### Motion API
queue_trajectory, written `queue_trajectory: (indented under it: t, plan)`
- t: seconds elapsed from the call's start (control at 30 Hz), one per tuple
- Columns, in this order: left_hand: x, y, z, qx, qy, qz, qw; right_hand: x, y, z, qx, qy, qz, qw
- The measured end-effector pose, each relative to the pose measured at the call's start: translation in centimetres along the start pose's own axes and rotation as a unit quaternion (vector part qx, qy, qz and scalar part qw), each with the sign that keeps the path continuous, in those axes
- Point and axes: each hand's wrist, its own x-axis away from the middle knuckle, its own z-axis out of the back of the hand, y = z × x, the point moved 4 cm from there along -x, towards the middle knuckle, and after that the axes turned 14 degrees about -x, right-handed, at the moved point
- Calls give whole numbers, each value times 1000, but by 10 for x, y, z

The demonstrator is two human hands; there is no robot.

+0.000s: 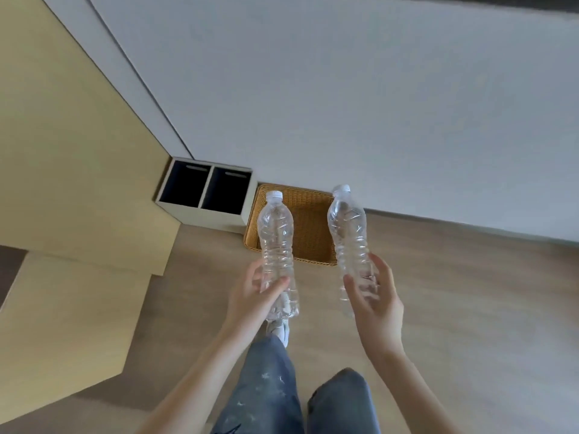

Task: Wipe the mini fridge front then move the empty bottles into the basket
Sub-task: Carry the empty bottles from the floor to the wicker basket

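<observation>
**Two clear bottles held above the woven basket**

The left bottle (278, 245) is a clear plastic one with a white cap, and it looks empty. The left hand (255, 291) holds it around the lower half, with the thumb across the front and the fingers curled behind it. The bottle points away from the person, and its cap appears over the near-left part of the basket (308, 228).

The right bottle (351, 242) is of the same kind (clear, ribbed, white cap). The right hand (376, 297) grips it near the bottom, thumb on one side and fingers wrapped on the other side. Its cap appears over the far-right corner of the basket.

The basket is brown and woven, and it stands on the wooden floor (454, 292) against the white wall (344, 89). Just beside it, on the left, stands a white box (205, 195) with two dark compartments. Below the hands, the jeans (269, 386) and one light shoe (279, 328) of the person are visible.
</observation>
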Motion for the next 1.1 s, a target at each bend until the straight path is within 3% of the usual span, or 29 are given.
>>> queue_trajectory:
  t: [0.27,0.6,0.87,1.1]
  plan:
    - [-202,-25,-62,-22,-39,-7,999,-156,106,-76,8,21,-24,999]
    - [-437,-193,-231,-31,-34,32,998,-327,399,-125,80,-20,-64,995]
    - [-556,-308,-323,-71,-12,38,997,-409,567,-146,112,-50,-74,990]
    - [-606,-336,-350,-117,0,26,993,-437,625,-166,115,-61,-111,985]
